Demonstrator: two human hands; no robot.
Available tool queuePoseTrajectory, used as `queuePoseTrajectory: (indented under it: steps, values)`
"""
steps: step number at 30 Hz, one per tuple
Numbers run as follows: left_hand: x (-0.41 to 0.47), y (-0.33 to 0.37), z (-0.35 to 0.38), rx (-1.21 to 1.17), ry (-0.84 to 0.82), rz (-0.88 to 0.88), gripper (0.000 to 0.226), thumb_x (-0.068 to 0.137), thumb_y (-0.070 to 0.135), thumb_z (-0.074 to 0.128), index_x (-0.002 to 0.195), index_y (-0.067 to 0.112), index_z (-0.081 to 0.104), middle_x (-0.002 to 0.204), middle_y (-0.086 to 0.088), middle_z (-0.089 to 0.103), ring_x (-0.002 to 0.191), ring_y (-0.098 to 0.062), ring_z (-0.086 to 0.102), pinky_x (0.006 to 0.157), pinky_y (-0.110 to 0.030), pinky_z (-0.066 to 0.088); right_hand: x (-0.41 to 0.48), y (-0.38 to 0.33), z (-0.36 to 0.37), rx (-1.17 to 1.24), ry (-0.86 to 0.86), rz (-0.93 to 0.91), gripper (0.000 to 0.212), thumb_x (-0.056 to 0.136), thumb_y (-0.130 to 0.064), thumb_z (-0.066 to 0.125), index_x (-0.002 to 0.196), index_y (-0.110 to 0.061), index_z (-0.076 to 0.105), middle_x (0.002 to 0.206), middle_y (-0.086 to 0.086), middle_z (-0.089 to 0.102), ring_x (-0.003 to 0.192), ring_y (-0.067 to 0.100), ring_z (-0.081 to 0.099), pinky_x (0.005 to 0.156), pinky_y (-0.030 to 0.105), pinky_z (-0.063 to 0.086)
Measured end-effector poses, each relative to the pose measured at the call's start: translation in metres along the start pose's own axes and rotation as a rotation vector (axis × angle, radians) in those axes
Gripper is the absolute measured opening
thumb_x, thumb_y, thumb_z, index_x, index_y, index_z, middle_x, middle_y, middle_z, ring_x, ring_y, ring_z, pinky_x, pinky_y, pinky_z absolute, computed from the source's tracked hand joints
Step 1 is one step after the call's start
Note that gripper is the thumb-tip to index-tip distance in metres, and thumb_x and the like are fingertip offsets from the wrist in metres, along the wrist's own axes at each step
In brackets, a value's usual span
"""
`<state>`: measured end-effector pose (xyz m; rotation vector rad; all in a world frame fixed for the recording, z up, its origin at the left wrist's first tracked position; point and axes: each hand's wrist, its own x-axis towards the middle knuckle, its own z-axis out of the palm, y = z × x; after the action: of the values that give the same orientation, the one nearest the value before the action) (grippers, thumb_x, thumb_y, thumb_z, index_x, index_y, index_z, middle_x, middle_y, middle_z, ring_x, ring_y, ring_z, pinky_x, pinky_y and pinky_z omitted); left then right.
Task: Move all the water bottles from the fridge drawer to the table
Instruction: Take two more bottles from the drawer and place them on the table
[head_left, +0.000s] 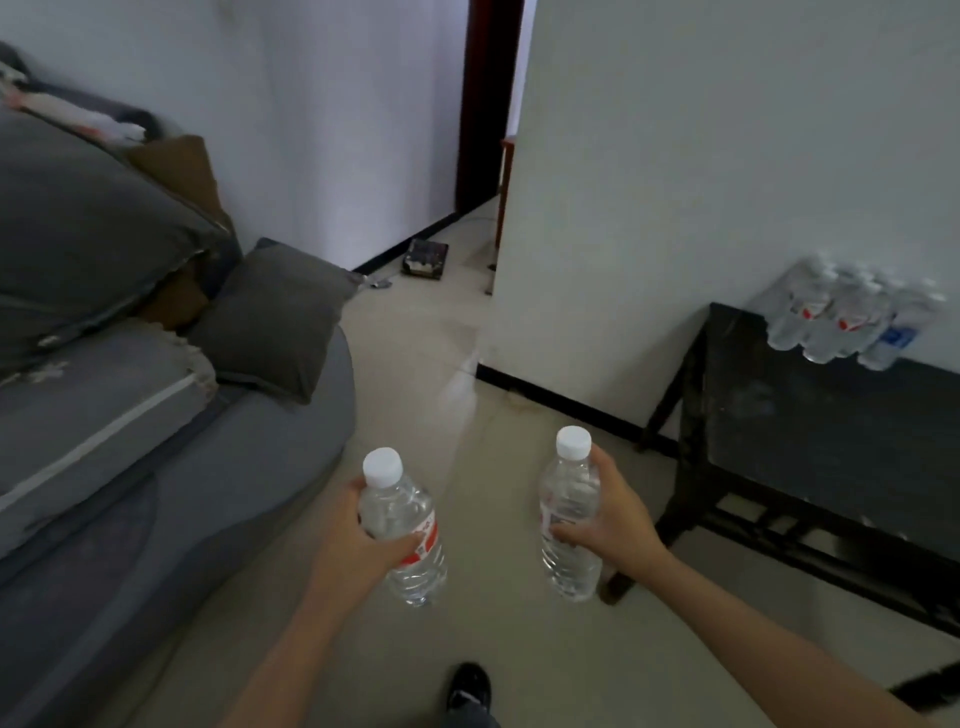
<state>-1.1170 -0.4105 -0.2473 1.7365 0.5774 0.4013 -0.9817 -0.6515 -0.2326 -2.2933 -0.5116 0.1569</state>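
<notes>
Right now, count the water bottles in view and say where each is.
At least 5. The left hand grips one bottle, the right hand a second bottle; a blurred group sits on the black table by the wall, three in front, more behind too blurred to count.

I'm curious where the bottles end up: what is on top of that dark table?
A cluster of water bottles stands at the back of the dark table, too blurred to count. The table's right end lies outside the picture.

Over a pale tiled floor (415, 364), the left hand (358, 540) and right hand (615, 512) each grip an upright clear plastic white-capped water bottle (408, 545) (569, 514), near a dark wooden table (831, 415) bearing clustered clear bottles (841, 317).
</notes>
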Motion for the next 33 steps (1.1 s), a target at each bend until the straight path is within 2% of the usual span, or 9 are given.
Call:
queuePoseTrajectory:
  steps: [5,9,12,16,19,22,27,29,33]
  values:
    - [0.093,0.010,0.038,0.042,-0.055,0.060,0.061,0.057,0.007,0.085,0.094,0.039,0.047,0.089,0.016,0.059,0.074,0.017,0.058,0.054,-0.002,0.043,0.083,0.025,-0.002,0.024,0.074,0.044,0.096,0.058,-0.027,0.083,0.137,-0.032,0.028,0.126,-0.011,0.048,0.108,0.008,0.049,0.091,0.029,0.044]
    - [0.169,0.021,0.051,0.095,-0.043,0.085,0.068,0.056,0.010,0.086,0.107,0.030,0.047,0.093,0.017,0.059,0.081,0.001,0.060,0.063,-0.012,0.043,0.150,0.033,0.005,0.034,0.075,0.061,0.093,0.060,-0.028,0.082,0.138,-0.029,0.030,0.128,-0.007,0.049,0.109,0.011,0.051,0.085,0.023,0.040]
    - [0.214,0.025,0.059,0.106,-0.005,0.076,0.075,0.053,0.010,0.088,0.117,0.021,0.049,0.099,0.004,0.061,0.087,-0.016,0.061,0.074,-0.026,0.044,0.190,0.034,0.002,0.054,0.085,0.070,0.091,0.061,-0.027,0.081,0.137,-0.029,0.032,0.128,-0.006,0.050,0.111,0.013,0.052,0.085,0.023,0.040]
    - [0.265,0.017,0.071,0.078,0.014,0.025,0.085,0.040,0.032,0.081,0.118,0.015,0.052,0.099,0.000,0.063,0.086,-0.017,0.062,0.075,-0.032,0.049,0.234,0.038,0.000,0.055,0.091,0.088,0.090,0.062,-0.024,0.081,0.136,-0.027,0.032,0.126,-0.005,0.050,0.110,0.015,0.053,0.088,0.027,0.044]
    - [0.305,0.008,0.084,0.081,-0.030,0.000,0.073,0.049,0.019,0.086,0.114,0.011,0.055,0.099,-0.005,0.065,0.089,-0.022,0.064,0.075,-0.037,0.052,0.267,0.043,-0.001,0.062,0.109,0.117,0.090,0.061,-0.024,0.080,0.136,-0.028,0.032,0.124,-0.005,0.051,0.110,0.017,0.053,0.092,0.035,0.046]
    - [0.355,0.004,0.105,0.069,-0.050,0.009,0.067,0.052,0.006,0.087,0.107,0.024,0.052,0.091,0.008,0.062,0.085,-0.011,0.062,0.065,-0.021,0.046,0.309,0.050,0.002,0.030,0.119,0.158,0.089,0.059,-0.026,0.080,0.135,-0.028,0.033,0.123,-0.006,0.053,0.113,0.017,0.053,0.099,0.040,0.042]
    - [0.449,0.026,0.150,0.039,-0.208,0.052,0.075,0.045,0.028,0.086,0.108,0.029,0.046,0.090,0.009,0.062,0.080,-0.011,0.062,0.069,-0.029,0.050,0.376,0.061,-0.002,-0.003,0.188,0.243,0.090,0.060,-0.028,0.079,0.136,-0.030,0.032,0.116,-0.015,0.049,0.117,0.016,0.050,0.101,0.041,0.038]
    - [0.485,0.043,0.171,0.054,-0.294,0.092,0.075,0.049,0.024,0.088,0.108,0.035,0.044,0.087,0.016,0.060,0.078,-0.005,0.060,0.065,-0.024,0.046,0.393,0.064,-0.010,0.002,0.231,0.295,0.091,0.059,-0.029,0.079,0.136,-0.031,0.031,0.117,-0.017,0.048,0.116,0.014,0.050,0.100,0.039,0.040]
    - [0.537,0.075,0.225,0.033,-0.447,0.177,0.071,0.055,0.012,0.086,0.108,0.036,0.045,0.089,0.019,0.059,0.079,-0.005,0.060,0.066,-0.023,0.044,0.405,0.077,-0.040,0.095,0.362,0.407,0.085,0.056,-0.033,0.078,0.119,-0.058,0.027,0.116,-0.020,0.050,0.105,0.003,0.055,0.084,0.024,0.047]
